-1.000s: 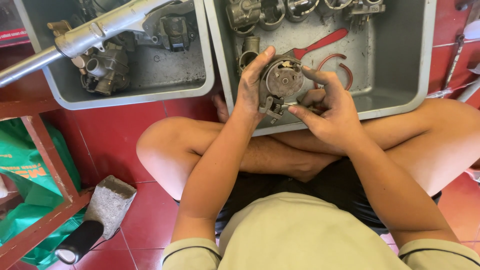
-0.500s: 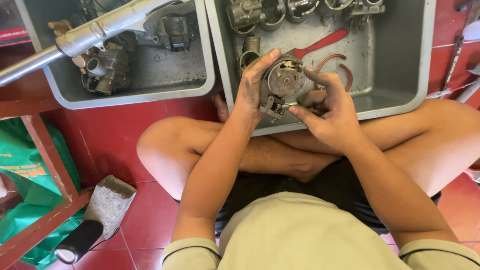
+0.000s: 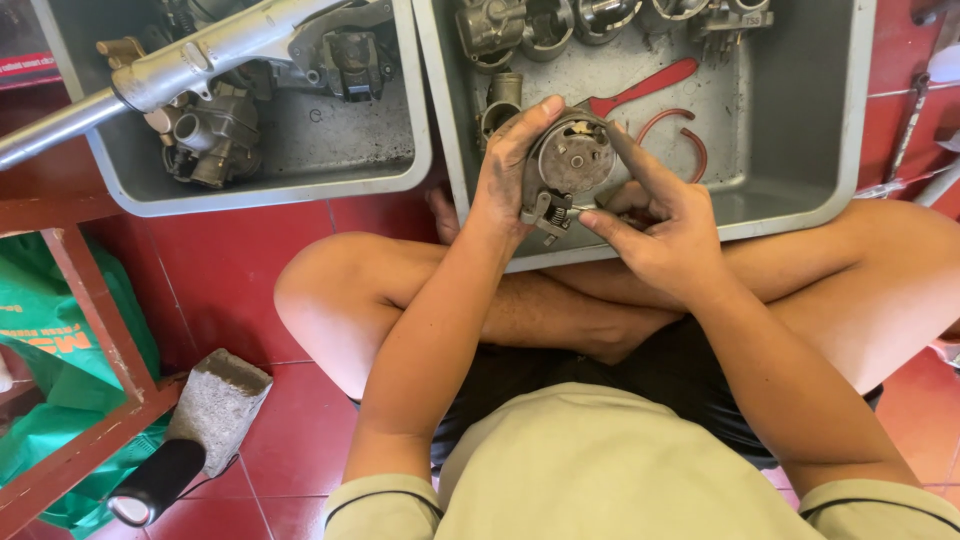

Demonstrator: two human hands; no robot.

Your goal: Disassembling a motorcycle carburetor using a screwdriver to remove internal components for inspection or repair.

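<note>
A person sits cross-legged on a red tiled floor (image 3: 250,280), knees spread across the middle of the frame, and holds a grey metal engine part (image 3: 562,170) up at centre top, just over the near rim of the right-hand grey tray (image 3: 850,150). The left hand (image 3: 505,175) clasps the part from its left side, thumb curled over the top edge and fingers wrapped behind it. The right hand (image 3: 665,225) closes on the part's right and lower side, forefinger stretched along the top and thumb pressing near a small sprung lever at the bottom.

The tray behind the hands holds a red-handled tool (image 3: 640,90), a thin red ring (image 3: 680,135) and several grimy metal parts along the upper edge, cut off by the frame. A second grey tray (image 3: 300,170) at upper left carries a long silver tube (image 3: 180,65) and more dirty castings. A red wooden frame (image 3: 80,300) and a green bag (image 3: 40,340) fill the lower left, with a rough grey block (image 3: 215,400) and a black cylinder (image 3: 155,480) beside them.

The part's back face is hidden by the fingers, and the items at the right edge are too cropped to identify.
</note>
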